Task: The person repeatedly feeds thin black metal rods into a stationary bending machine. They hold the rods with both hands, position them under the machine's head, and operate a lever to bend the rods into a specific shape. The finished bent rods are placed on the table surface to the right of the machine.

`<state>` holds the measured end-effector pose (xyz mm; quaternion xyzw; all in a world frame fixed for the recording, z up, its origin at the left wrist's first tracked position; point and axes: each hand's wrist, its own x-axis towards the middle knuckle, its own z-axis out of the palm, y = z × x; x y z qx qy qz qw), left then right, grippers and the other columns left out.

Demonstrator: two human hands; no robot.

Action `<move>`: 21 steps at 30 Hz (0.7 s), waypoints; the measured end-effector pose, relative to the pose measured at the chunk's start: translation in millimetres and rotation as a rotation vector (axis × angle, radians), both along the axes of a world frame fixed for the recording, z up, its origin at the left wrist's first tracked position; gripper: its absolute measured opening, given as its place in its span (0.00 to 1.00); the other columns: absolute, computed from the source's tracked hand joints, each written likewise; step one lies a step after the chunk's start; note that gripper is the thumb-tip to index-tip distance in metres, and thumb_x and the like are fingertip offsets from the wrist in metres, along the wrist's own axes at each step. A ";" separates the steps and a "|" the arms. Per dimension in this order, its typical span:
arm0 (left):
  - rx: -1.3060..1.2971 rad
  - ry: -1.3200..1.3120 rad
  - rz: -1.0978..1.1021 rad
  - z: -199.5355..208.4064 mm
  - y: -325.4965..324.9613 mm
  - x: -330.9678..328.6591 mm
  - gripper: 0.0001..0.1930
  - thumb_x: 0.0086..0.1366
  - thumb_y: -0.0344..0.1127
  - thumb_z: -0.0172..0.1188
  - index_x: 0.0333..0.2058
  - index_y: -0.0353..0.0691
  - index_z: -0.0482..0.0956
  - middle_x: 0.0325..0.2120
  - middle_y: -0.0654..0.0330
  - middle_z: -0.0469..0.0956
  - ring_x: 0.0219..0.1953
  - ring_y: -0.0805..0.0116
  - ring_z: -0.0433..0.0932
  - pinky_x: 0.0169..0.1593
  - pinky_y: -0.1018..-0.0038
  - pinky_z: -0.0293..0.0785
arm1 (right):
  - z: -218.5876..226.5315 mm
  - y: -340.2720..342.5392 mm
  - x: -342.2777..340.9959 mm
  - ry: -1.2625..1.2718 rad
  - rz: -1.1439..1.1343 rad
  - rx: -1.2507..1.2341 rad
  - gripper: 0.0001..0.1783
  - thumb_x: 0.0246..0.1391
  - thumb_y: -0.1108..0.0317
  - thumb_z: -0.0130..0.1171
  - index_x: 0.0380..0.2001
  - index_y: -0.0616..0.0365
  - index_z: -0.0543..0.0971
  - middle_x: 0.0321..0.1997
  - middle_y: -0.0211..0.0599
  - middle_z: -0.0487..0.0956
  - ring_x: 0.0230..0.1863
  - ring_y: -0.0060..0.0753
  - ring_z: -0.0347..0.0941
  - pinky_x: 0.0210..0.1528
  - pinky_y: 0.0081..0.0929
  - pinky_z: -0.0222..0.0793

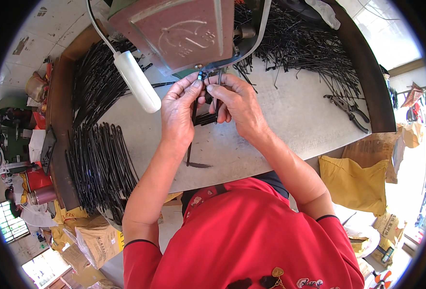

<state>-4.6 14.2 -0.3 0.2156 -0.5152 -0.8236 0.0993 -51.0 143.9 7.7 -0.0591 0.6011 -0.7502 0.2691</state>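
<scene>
Both my hands meet under the head of a red-brown machine (179, 33) with a raised emblem on its front. My left hand (177, 108) is closed, pinching a thin black rod (194, 113) near its top; a small shiny fitting (200, 76) shows above the thumb. The rod hangs down toward the metal table top (232, 154). My right hand (239, 98) is closed beside it, thumb against fingers, on another thin black rod (217, 115). The fingers partly hide both rod tops. A few short black pieces (204, 119) show behind the hands.
Bundled black rods (99, 168) lie at left, with more (102, 77) behind them. A loose heap of rods (304, 53) covers the back right. Pliers (349, 111) rest near the right rim. A white tube lamp (137, 82) hangs by my left hand. Yellow sacks (355, 180) stand right.
</scene>
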 end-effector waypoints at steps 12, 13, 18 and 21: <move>0.001 0.016 0.018 -0.9 3.9 0.8 0.14 0.64 0.31 0.59 0.47 0.34 0.75 0.29 0.66 0.76 0.27 0.81 0.71 0.33 0.84 0.69 | 0.5 0.4 3.1 0.052 -0.019 0.030 0.12 0.55 0.68 0.53 0.37 0.66 0.76 0.21 0.33 0.77 0.11 0.17 0.67 0.11 0.16 0.57; -0.006 0.016 0.031 0.0 5.4 -0.4 0.14 0.64 0.30 0.59 0.47 0.34 0.75 0.30 0.66 0.76 0.28 0.81 0.71 0.34 0.84 0.69 | 0.4 0.5 2.9 0.056 -0.020 0.032 0.12 0.55 0.68 0.53 0.37 0.66 0.76 0.21 0.33 0.77 0.12 0.17 0.67 0.12 0.16 0.58; 0.002 0.053 0.064 -5.0 7.6 -0.4 0.14 0.63 0.28 0.59 0.47 0.32 0.74 0.32 0.64 0.77 0.29 0.80 0.71 0.34 0.84 0.70 | 0.4 -1.7 0.5 0.077 -0.013 0.087 0.10 0.55 0.69 0.52 0.37 0.65 0.76 0.22 0.33 0.77 0.13 0.18 0.68 0.13 0.17 0.61; 0.064 0.065 0.108 -5.6 13.5 0.3 0.14 0.64 0.26 0.58 0.47 0.29 0.74 0.33 0.62 0.77 0.29 0.80 0.71 0.33 0.84 0.71 | -0.3 -2.7 4.5 0.183 -0.037 0.171 0.11 0.57 0.67 0.53 0.40 0.62 0.77 0.22 0.32 0.77 0.14 0.16 0.68 0.14 0.14 0.59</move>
